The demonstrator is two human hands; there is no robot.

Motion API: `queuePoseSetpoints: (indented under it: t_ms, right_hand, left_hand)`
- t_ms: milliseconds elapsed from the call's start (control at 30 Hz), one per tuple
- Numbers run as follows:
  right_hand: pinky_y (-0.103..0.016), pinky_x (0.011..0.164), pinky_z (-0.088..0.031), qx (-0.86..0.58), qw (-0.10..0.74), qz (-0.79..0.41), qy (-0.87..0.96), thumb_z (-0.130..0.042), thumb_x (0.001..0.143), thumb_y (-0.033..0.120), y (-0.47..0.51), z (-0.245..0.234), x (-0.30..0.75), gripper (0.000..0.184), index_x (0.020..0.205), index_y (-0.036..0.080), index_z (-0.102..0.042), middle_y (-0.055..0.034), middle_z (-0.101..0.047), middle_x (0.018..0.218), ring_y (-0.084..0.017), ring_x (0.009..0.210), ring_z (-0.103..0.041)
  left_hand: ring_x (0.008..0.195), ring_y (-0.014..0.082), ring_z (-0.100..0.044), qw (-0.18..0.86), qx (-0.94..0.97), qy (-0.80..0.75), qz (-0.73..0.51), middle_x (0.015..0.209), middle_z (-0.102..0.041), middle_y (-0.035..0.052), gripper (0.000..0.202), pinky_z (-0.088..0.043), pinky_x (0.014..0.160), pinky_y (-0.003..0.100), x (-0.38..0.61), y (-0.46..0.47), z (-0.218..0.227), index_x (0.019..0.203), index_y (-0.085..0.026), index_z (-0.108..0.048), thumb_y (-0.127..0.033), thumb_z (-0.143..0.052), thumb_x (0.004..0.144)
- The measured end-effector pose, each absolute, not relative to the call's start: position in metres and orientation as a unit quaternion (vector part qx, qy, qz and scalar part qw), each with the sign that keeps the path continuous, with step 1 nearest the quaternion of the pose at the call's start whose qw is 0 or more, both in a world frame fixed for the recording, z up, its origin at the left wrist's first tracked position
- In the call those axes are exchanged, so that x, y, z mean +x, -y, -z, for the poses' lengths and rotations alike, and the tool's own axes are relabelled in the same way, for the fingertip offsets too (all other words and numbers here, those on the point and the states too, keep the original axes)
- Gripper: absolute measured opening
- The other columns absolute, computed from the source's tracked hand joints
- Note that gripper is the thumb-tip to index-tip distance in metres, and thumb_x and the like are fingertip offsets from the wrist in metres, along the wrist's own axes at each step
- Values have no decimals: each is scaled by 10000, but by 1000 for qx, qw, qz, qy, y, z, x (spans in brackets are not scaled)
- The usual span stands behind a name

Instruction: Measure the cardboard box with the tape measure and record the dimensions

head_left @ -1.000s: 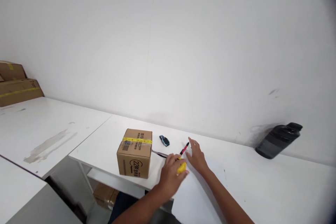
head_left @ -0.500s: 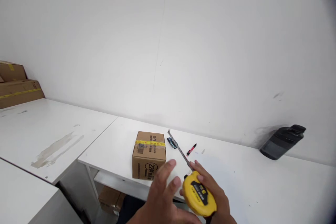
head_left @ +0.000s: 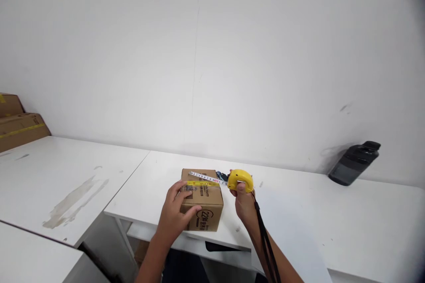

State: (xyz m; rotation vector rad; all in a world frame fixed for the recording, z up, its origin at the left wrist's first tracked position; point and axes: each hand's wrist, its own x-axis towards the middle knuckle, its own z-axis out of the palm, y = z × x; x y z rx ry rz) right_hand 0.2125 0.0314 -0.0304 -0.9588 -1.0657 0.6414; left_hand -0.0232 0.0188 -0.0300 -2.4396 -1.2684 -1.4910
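Head cam: blade [head_left: 203, 177] now runs over the top of the box [head_left: 212, 222]; half a sec ago it stuck out over the desk [head_left: 149, 190] at the box's 2 o'clock. L hand [head_left: 174, 210], clear of the box then, is on it now at 9 o'clock: fingers apart, tips on the top nr the yellow strip [head_left: 202, 183], thumb by the front edge, resting rather than closed round it. R hand [head_left: 244, 201], at the box's 3 o'clock, has its fingers wrapped round the tape measure [head_left: 236, 176], thumb on the near side; strap [head_left: 262, 230] hangs twd 5. Blade's free end is nr the top's 11 o'clock corner, slanting to the tape measure at 2; can't tell if it touches cardboard or floats just above. My read: marks can now be compared w/ the top, tho at a slant to the strip. Box sits upright on desk, 6 o'clock in view. Dark blue item [head_left: 221, 176] at box's 1, part hidden. Bottle [head_left: 354, 163] well off, btw 2 and 3
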Motion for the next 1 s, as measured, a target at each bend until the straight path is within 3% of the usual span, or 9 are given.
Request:
queuePoseSetpoints:
  t_ms: [100,200,267,400,533,733,1000]
  right_hand:
    - [-296,522,-458,-427,713,-316,457,-550,737,788,-52,27,207,649,1017,208,-636,-57,-615,776,-180,637,-544]
    - [-250,450,-380,-372,708,-356,484,-592,790,689,-66,20,205,541,1073,229,-560,-19,-602,805,-104,510,-431]
    - [-234,425,-349,-362,698,-363,500,-639,802,612,-71,16,208,494,1103,243,-508,4,-599,806,-79,470,-384]
    - [-235,423,-387,-391,676,-344,521,-724,762,507,-67,15,225,532,1169,246,-502,9,-595,828,-88,498,-445]
    - [-250,435,-403,-412,640,-375,530,-738,747,445,-57,20,236,572,1231,240,-512,25,-599,777,-93,472,-474]
    - [-219,411,-322,-385,623,-427,530,-687,788,441,-60,28,236,567,1274,232,-484,66,-533,659,-81,451,-426]
    - [-242,477,-402,-401,605,-406,556,-704,763,466,-62,12,237,532,1199,216,-531,25,-590,795,-86,513,-464]
  left_hand:
    - [1219,273,-557,-7,-726,412,551,1275,-532,107,229,-551,967,462,-17,-13,46,1036,-218,-632,-332,-671,841]
    - [1308,293,-483,-25,-706,411,576,1444,-387,107,221,-534,996,480,-13,-12,56,1050,-215,-638,-312,-660,853]
    - [1386,332,-379,-18,-705,419,573,1551,-254,78,206,-489,1038,522,-13,-12,57,1032,-220,-659,-305,-674,844]
    - [1455,432,-149,89,-714,449,529,1629,-94,-1,183,-341,1082,673,-16,-11,51,961,-251,-706,-304,-736,789]
    - [1446,437,-165,127,-739,431,502,1632,-109,-18,164,-352,1067,672,-20,-15,47,910,-249,-709,-314,-756,766]
    - [1432,344,-283,69,-747,419,511,1606,-227,7,143,-424,1069,574,-25,-22,55,978,-259,-693,-281,-678,837]
    - [1419,323,-313,61,-745,424,512,1590,-271,27,143,-435,1064,547,-27,-25,59,978,-249,-693,-303,-665,849]
